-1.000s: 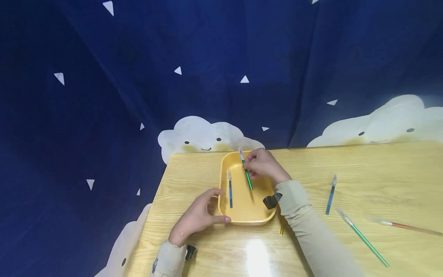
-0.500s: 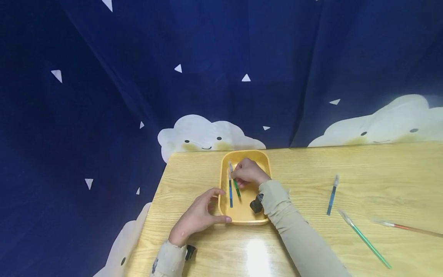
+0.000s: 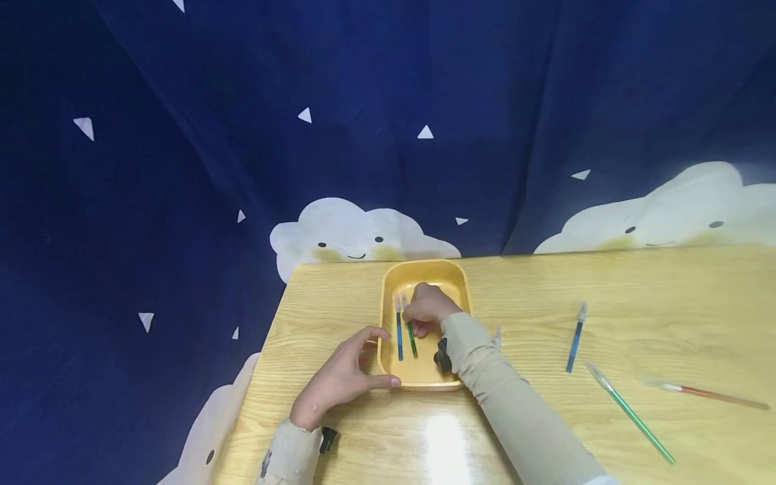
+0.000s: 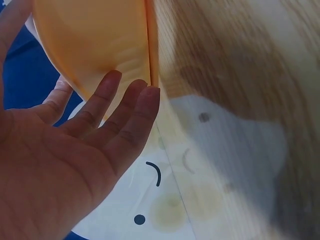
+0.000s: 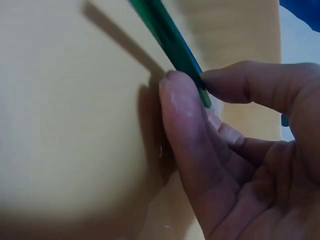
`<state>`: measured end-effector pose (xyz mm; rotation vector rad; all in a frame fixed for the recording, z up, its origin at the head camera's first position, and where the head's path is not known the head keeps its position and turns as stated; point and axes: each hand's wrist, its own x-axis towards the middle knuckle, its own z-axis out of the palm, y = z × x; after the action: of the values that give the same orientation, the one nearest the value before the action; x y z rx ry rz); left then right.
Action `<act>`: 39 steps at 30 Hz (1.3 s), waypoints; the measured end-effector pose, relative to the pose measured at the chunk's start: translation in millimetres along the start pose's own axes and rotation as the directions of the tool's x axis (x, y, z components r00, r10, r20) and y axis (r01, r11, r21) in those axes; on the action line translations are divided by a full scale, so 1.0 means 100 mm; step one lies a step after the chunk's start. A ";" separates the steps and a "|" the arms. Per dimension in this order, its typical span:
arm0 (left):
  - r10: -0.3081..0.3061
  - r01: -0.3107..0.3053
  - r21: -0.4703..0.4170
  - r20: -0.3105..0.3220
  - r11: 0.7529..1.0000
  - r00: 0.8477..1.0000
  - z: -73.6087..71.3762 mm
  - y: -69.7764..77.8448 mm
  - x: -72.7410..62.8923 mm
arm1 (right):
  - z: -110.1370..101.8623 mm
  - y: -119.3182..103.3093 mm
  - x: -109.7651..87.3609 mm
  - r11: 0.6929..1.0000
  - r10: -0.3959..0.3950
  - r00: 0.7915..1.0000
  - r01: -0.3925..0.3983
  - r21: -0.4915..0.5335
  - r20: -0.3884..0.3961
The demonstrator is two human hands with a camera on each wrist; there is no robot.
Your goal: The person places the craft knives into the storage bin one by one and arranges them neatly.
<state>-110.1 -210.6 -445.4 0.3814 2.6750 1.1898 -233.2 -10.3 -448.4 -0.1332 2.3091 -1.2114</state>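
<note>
In the head view, the yellow tray [image 3: 423, 372] holds a slim blue pen-like tool [image 3: 399, 337] with a clear cap. Beside it, nearly parallel, is a green tool [image 3: 413, 342] of the same kind, tilted slightly. My right hand [image 3: 429, 311] reaches into the tray and pinches this green tool between thumb and forefinger, as the right wrist view of its green handle [image 5: 172, 45] confirms. My left hand [image 3: 344, 372] spans the tray's near left corner, thumb at the front rim. In the left wrist view its loosely extended fingers [image 4: 132, 122] lie against the tray's outer wall [image 4: 100, 35].
On the wooden table [image 3: 521, 283], to the right, lie another blue tool [image 3: 574, 345], a longer green one [image 3: 633, 416] and a red one [image 3: 706, 393]. A clear tip [image 3: 498, 335] shows beside the right sleeve. A dark blue cloud-patterned cloth [image 3: 364, 162] hangs behind the table.
My right hand has carried the green tool left and down into the tray, from above its middle to right beside the blue one. The left hand keeps its place.
</note>
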 end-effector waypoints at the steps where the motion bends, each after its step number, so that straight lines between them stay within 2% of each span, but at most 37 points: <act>1: 0.000 0.000 -0.001 -0.001 1.000 1.000 0.00 0.00 0.00 | 0.00 0.00 0.00 1.000 0.001 1.000 -0.001 0.005 0.008; 12: 0.007 -0.007 -0.006 0.003 1.000 1.000 0.00 0.00 -0.01 | 0.04 -0.02 -0.01 0.997 0.008 0.998 -0.013 0.070 0.067; 24: 0.009 -0.009 -0.011 0.001 1.000 1.000 -0.01 0.00 -0.01 | 0.03 -0.03 -0.02 0.999 -0.010 0.999 0.008 0.035 0.040; 30: 0.005 -0.005 -0.011 0.000 1.000 1.000 -0.02 0.02 0.00 | -0.01 -0.05 -0.01 0.997 -0.077 0.997 0.077 0.023 -0.003; 33: -0.007 0.007 -0.016 0.006 1.000 1.000 -0.02 0.02 0.00 | -0.04 -0.08 -0.02 0.992 -0.116 0.993 0.117 0.053 -0.030; 39: -0.001 0.001 -0.015 0.010 1.000 1.000 0.00 0.01 0.00 | -0.18 -0.28 -0.19 0.975 -0.193 0.980 0.197 0.099 -0.048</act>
<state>-109.8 -210.0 -444.2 0.3823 2.6562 1.2032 -229.8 -7.9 -410.4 -0.3084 2.3029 -1.4397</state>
